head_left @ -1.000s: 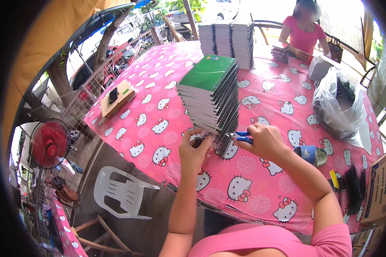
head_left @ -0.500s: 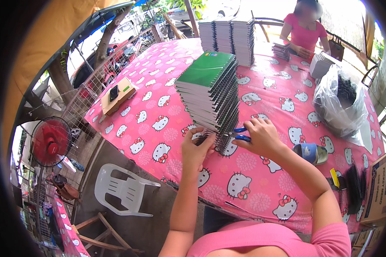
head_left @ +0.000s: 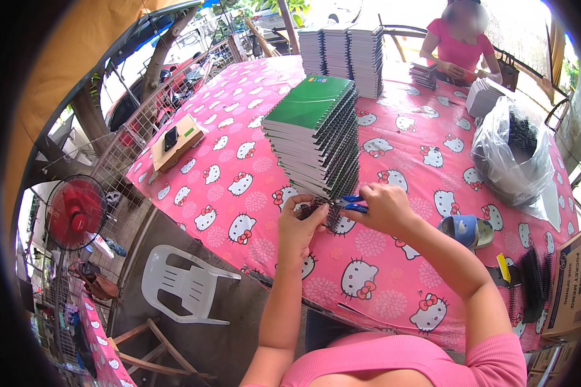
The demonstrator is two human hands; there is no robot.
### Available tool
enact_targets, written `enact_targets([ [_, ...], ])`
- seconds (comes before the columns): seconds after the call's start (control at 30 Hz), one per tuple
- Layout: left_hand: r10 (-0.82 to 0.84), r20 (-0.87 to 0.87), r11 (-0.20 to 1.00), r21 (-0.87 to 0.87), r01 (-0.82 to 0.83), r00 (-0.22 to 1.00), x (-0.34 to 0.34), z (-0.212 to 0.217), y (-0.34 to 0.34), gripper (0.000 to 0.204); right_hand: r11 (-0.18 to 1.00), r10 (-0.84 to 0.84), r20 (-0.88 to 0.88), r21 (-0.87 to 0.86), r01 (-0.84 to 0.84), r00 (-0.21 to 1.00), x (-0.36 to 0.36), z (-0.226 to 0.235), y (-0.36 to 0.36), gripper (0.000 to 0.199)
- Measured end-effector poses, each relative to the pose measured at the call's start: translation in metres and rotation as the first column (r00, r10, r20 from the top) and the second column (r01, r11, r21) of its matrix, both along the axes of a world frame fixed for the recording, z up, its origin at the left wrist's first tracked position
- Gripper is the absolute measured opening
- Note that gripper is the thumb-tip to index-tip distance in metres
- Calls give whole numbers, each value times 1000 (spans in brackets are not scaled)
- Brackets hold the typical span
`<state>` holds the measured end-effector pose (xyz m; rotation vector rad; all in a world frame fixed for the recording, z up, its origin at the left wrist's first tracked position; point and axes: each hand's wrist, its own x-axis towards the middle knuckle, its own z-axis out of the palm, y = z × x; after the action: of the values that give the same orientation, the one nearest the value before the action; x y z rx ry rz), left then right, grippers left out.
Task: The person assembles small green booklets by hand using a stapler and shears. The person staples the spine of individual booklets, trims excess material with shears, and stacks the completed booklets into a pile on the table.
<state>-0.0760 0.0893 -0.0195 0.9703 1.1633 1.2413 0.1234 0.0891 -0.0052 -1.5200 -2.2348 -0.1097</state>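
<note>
A tall leaning stack of green-covered spiral notebooks point(head_left: 316, 138) stands on the pink cartoon-cat tablecloth point(head_left: 252, 168). In front of its base, my left hand point(head_left: 301, 226) grips a black spiral coil point(head_left: 319, 208) by its near end. My right hand point(head_left: 384, 208) holds blue-handled pliers point(head_left: 352, 203) whose tip meets the coil, right at the foot of the stack.
Three more notebook stacks point(head_left: 342, 55) stand at the far edge. A person in pink point(head_left: 458, 48) works at the far right. A clear bag of black coils point(head_left: 513, 155), a blue tape roll point(head_left: 461, 230), loose coils point(head_left: 529, 280), a cardboard box point(head_left: 571, 284), a white plastic chair point(head_left: 181, 284) and a red fan point(head_left: 77, 213) surround the table.
Both hands stay at the stack's foot. My left hand has shifted slightly right along the coil and the pliers have closed in on it.
</note>
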Motion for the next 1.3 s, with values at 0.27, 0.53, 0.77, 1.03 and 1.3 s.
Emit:
enact_targets([
  [0.27, 21, -12, 1000, -16, -22, 1000, -5, -4, -1, 48, 990, -5, 4, 143, 4, 1000, 13, -10, -9, 55],
  [0.53, 33, -96, 998, 63, -27, 995, -3, -19, 1, 48, 975, -39, 65, -218, 52, 997, 3, -4, -4, 53],
  [0.77, 30, -82, 1000, 4, -30, 996, 5, -12, -7, 43, 924, 84, 77, 368, -107, 993, 17, -23, 5, 58],
  [1.03, 2, -28, 999, -37, -3, 1000, -6, -27, -2, 44, 993, -21, 29, -119, 24, 999, 13, -18, -9, 57],
  [1.3, 20, -94, 999, 45, -16, 995, 5, -37, -4, 47, 972, -3, 48, -234, 14, 999, 4, -23, -1, 56],
])
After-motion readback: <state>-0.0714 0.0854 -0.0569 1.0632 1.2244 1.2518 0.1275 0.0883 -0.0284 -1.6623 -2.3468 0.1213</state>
